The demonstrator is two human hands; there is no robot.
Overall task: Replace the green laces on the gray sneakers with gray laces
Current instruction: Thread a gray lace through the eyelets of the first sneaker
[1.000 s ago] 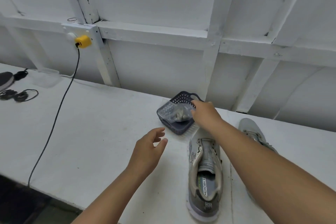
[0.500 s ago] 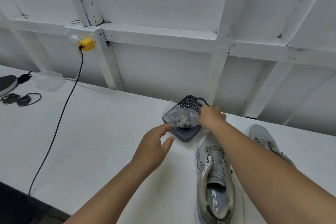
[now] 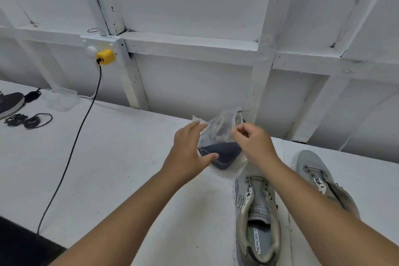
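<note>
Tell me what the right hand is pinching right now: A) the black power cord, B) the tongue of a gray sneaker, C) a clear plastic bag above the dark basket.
C: the right hand pinches the clear plastic bag above the dark basket.

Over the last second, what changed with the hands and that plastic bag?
The right hand lifted the clear plastic bag up off the dark basket and keeps its grip on one edge. The left hand moved forward to the bag's other side, fingers now at its edge. The two gray sneakers and the basket stayed where they were on the table.
</note>
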